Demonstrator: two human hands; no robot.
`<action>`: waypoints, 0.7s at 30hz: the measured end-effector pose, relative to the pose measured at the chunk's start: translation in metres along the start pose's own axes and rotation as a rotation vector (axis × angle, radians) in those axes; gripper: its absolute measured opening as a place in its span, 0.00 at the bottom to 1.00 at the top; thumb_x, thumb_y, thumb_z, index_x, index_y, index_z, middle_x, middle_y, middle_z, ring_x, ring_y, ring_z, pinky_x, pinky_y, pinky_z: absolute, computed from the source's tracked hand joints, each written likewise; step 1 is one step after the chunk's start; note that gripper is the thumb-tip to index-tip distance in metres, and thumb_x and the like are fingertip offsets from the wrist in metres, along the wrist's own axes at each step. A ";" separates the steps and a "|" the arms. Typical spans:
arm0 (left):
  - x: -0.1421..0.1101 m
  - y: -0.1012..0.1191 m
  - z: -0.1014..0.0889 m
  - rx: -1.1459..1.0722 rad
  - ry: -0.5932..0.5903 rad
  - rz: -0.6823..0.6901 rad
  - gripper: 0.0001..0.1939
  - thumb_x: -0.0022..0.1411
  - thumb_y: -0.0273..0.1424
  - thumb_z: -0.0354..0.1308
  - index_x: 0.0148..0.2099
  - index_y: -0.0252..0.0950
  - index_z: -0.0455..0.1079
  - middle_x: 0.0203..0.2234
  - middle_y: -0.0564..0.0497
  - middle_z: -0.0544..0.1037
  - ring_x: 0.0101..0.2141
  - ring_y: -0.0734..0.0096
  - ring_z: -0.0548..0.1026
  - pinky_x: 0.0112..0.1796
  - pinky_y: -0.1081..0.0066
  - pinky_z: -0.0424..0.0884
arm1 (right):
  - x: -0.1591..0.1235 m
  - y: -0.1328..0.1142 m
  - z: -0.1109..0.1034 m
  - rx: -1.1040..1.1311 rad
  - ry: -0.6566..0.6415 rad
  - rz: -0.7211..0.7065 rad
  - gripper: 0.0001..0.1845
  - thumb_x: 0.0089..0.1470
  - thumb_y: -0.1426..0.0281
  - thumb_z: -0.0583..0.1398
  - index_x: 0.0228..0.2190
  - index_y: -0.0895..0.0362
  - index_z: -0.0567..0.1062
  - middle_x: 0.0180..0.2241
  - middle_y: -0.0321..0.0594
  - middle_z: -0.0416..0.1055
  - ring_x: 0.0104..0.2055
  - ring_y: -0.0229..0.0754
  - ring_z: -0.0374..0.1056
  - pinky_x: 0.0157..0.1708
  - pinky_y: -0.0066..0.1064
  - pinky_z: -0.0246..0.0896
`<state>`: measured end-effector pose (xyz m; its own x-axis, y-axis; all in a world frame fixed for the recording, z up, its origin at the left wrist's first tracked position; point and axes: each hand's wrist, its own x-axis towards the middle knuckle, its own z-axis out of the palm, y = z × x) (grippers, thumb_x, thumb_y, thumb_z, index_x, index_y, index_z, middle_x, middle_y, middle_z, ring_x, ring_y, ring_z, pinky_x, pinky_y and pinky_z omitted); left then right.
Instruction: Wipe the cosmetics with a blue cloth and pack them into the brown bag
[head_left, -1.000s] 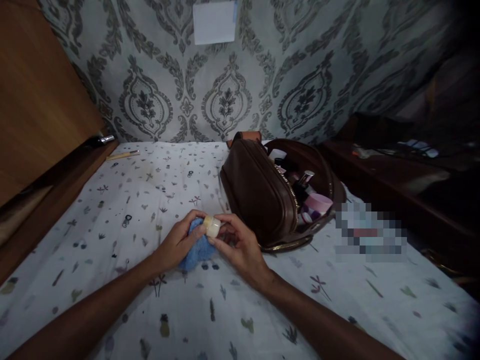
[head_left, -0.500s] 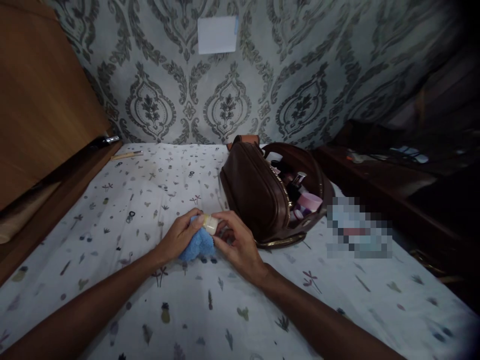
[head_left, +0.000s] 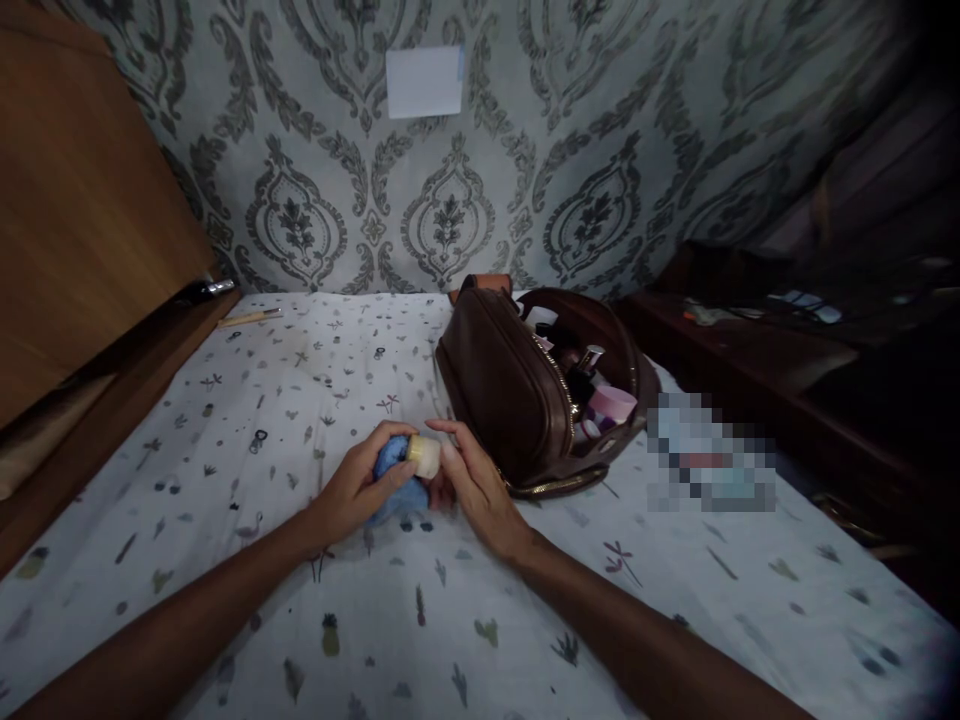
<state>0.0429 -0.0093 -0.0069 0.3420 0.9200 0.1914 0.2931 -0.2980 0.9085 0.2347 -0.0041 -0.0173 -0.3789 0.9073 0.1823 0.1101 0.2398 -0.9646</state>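
My left hand (head_left: pixel 356 485) is closed around a fuzzy blue cloth (head_left: pixel 401 500), its thumb and fingers at the yellow-banded end of a small pale jar (head_left: pixel 427 458). From the other side my right hand (head_left: pixel 484 495) curves about the jar, with the thumb at its whitish end and the index finger stretched along above it. Part of the jar is hidden by cloth and fingers. Just beyond my right hand lies a dark brown leather bag (head_left: pixel 502 370), unzipped. Inside it are a pink round item (head_left: pixel 613 404), a silver-capped bottle (head_left: pixel 591 360) and other small things.
The bag and hands are over a white printed sheet (head_left: pixel 337 370). Near the wooden cabinet (head_left: pixel 97 200) at left lies a thin stick-like item (head_left: pixel 251 317). A blurred-out item (head_left: pixel 709 455) is right of the bag. Dark furniture (head_left: pixel 750 370) borders the right side; a patterned wall (head_left: pixel 450 220) stands behind.
The jar has turned slightly in my hands, showing more of its yellow band. My right fingers have shifted, the index finger now straighter and lifted. The view has tilted a little.
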 end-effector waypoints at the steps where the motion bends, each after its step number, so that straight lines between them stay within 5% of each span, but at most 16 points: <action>1: 0.000 0.000 0.000 0.011 0.011 0.005 0.19 0.69 0.44 0.53 0.54 0.38 0.65 0.37 0.52 0.73 0.36 0.68 0.70 0.37 0.71 0.67 | 0.001 0.001 0.000 0.003 0.018 -0.003 0.25 0.68 0.52 0.47 0.55 0.56 0.62 0.22 0.31 0.67 0.24 0.39 0.65 0.30 0.34 0.65; 7: 0.000 0.001 0.000 0.049 0.044 0.013 0.18 0.70 0.44 0.51 0.55 0.38 0.64 0.39 0.51 0.74 0.38 0.67 0.71 0.39 0.71 0.67 | 0.004 0.005 0.004 0.114 0.106 -0.089 0.25 0.55 0.53 0.64 0.48 0.52 0.67 0.43 0.40 0.68 0.41 0.40 0.69 0.35 0.30 0.67; 14: 0.000 0.005 0.002 0.079 0.006 0.107 0.18 0.70 0.41 0.50 0.55 0.36 0.65 0.43 0.48 0.76 0.40 0.65 0.73 0.43 0.69 0.68 | 0.006 0.004 -0.001 0.143 -0.011 0.054 0.26 0.62 0.45 0.53 0.46 0.54 0.68 0.18 0.29 0.67 0.18 0.36 0.61 0.20 0.28 0.56; 21: 0.000 0.005 0.003 0.086 0.017 0.078 0.18 0.70 0.42 0.51 0.56 0.36 0.65 0.43 0.48 0.77 0.40 0.65 0.74 0.44 0.68 0.69 | 0.007 0.002 -0.002 0.112 -0.019 0.043 0.29 0.61 0.42 0.53 0.47 0.54 0.67 0.21 0.30 0.68 0.19 0.36 0.61 0.20 0.28 0.57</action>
<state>0.0473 -0.0116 -0.0034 0.3517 0.8971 0.2676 0.3420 -0.3892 0.8553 0.2344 0.0033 -0.0179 -0.3938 0.9088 0.1381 0.0233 0.1601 -0.9868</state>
